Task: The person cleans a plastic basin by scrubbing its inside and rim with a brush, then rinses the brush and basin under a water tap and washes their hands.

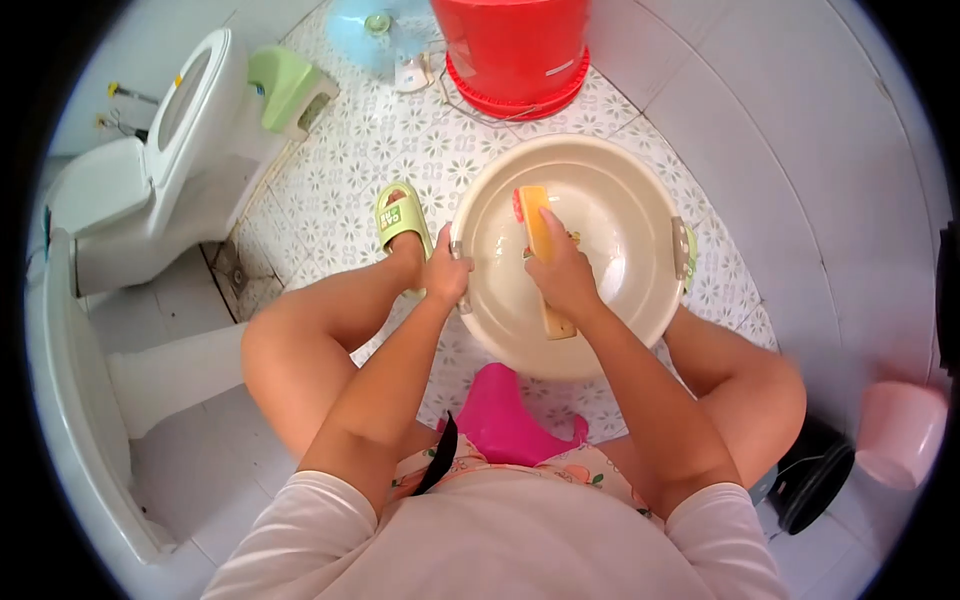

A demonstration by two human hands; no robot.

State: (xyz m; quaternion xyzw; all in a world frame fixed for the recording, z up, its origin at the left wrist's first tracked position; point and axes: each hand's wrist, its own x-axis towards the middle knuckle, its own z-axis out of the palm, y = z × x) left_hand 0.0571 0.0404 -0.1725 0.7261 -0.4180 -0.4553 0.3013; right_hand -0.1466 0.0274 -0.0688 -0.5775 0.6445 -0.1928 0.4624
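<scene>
A large beige basin [500,330] stands on the patterned floor between my legs. My left hand [447,270] is closed around the handle on the basin's left rim. Over the inside of the basin, my right hand [566,275] grips a yellow scrub brush [538,215] by its body. Reddish-pink bristles show along the brush's upper left side, and its lower end points towards me. Part of the brush is hidden under my fingers. The basin's inner wall looks wet and shiny, and its right handle [680,248] is unheld.
Beyond the basin stands a red bucket [515,55], beside a blue translucent item [365,35]. A toilet [185,130], a green stool [285,85] and a sink [85,370] are on the left. A pink stool [500,420] is beneath me; a pink bucket [900,435] stands right.
</scene>
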